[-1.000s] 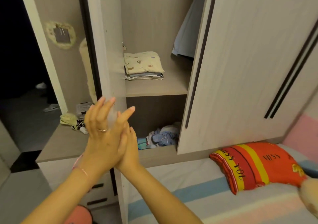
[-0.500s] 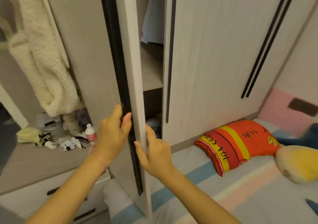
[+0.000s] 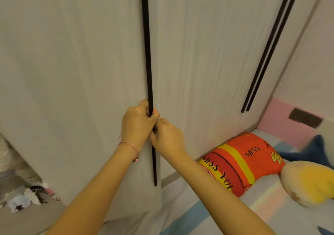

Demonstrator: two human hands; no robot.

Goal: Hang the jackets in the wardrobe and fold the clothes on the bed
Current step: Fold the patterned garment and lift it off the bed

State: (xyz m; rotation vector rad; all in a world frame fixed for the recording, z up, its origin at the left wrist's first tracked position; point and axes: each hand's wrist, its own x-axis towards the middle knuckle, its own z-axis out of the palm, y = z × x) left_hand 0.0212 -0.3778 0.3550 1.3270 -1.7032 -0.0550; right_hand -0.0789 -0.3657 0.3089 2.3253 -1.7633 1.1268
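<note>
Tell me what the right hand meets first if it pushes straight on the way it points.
The black handle strip between the wardrobe doors; the right hand seems to touch it now.

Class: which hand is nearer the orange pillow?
Right. The right hand, at the black door strip, is up-left of the orange pillow; the left hand grips the strip farther left.

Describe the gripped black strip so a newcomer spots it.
Start at the pale wardrobe front. Left of the orange pillow, one black strip runs down between the left hand and right hand; the strips further right form a pair.
</note>
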